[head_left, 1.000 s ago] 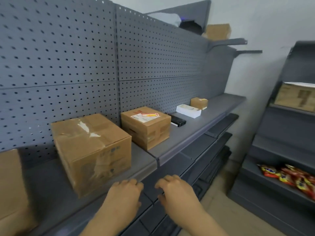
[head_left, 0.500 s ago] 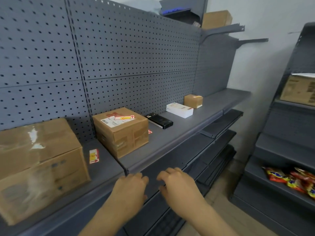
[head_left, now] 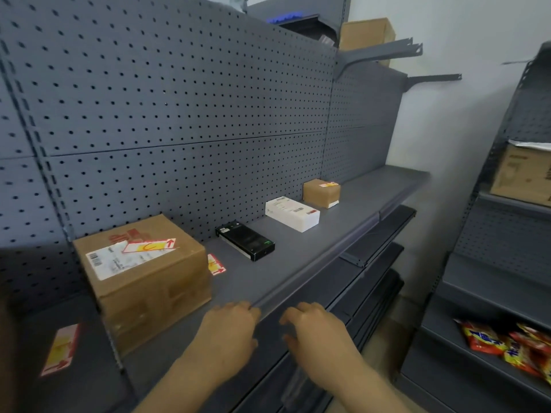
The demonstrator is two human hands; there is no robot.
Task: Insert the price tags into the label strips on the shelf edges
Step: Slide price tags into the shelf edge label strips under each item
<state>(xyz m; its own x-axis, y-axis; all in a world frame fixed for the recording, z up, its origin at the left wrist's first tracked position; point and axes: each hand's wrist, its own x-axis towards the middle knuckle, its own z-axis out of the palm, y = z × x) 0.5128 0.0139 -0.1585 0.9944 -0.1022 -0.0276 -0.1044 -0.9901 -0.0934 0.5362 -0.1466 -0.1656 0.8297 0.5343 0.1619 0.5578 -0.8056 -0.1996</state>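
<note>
Both hands are at the front edge of the grey shelf (head_left: 298,257), backs up. The left hand (head_left: 229,332) rests curled fingertips on the label strip (head_left: 313,275); the right hand (head_left: 316,329) hovers just beside it, fingers loosely bent, nothing visibly held. One price tag (head_left: 215,264) lies beside the cardboard box (head_left: 143,278), another price tag (head_left: 59,348) farther left.

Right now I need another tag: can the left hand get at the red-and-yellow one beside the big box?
Probably yes. The left hand is at the shelf edge; the tag lies flat past the box corner, with bare shelf between.
</note>
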